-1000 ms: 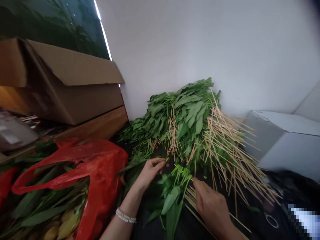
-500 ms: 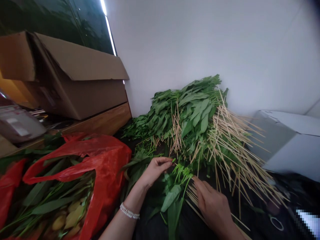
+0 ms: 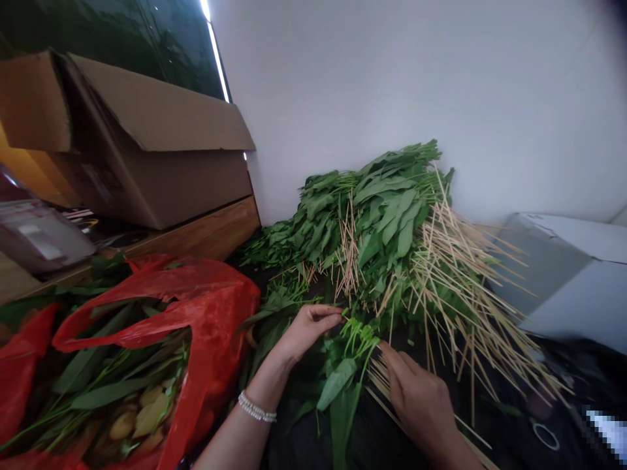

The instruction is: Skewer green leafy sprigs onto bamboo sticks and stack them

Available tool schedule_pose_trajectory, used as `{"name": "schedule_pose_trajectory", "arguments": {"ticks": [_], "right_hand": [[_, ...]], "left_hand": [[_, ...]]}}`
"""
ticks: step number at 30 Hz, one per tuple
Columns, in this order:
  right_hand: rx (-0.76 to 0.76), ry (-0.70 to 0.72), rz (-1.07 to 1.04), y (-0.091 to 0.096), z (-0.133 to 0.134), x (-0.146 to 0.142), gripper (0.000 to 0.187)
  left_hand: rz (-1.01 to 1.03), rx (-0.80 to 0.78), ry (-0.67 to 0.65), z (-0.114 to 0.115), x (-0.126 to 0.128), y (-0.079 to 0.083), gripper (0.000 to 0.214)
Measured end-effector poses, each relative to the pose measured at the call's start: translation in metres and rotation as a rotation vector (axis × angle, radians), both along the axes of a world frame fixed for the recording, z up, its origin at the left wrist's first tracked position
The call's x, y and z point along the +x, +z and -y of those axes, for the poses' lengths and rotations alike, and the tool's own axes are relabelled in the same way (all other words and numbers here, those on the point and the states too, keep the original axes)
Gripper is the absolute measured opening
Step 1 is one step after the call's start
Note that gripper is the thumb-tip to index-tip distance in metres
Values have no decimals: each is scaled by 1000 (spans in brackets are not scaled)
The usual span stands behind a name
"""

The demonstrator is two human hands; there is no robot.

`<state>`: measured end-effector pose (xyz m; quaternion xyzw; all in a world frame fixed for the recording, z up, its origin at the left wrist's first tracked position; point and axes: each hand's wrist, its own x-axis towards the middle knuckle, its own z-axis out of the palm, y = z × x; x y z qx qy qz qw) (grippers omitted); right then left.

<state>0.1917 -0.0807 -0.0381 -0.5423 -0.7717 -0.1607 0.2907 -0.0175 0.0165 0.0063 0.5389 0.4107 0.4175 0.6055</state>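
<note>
My left hand (image 3: 311,329) is pinching a short bright-green stem tip (image 3: 345,313), while my right hand (image 3: 421,391) is pinching the right end of a small bunch of broad-leaved green stems (image 3: 337,384) hanging between them. Beyond, heaped leafy green bunches (image 3: 386,202) and thin pale wooden sticks (image 3: 443,228) are lying before a white wall (image 3: 367,78), a shiny red plastic bag (image 3: 215,320) sitting leftward.
</note>
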Motion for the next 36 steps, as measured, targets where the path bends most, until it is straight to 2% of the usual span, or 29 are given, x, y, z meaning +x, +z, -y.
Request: {"name": "schedule_pose_trajectory", "arguments": {"ticks": [19,26,31,36], "right_hand": [[-12,-11,-26,-2,1,-5,34],[-13,-2,-61,-2,1,-8,34],[-41,5,-89,0,1,-7,34],[-47,18,-106,1,2,-7,35]], "left_hand": [[-49,107,-62,0,-2,3,27],[-48,80,-85,-1,-2,2,25],[-40,214,-86,-3,-4,0,22],[-26,172,-95,-2,-3,-2,24]]}}
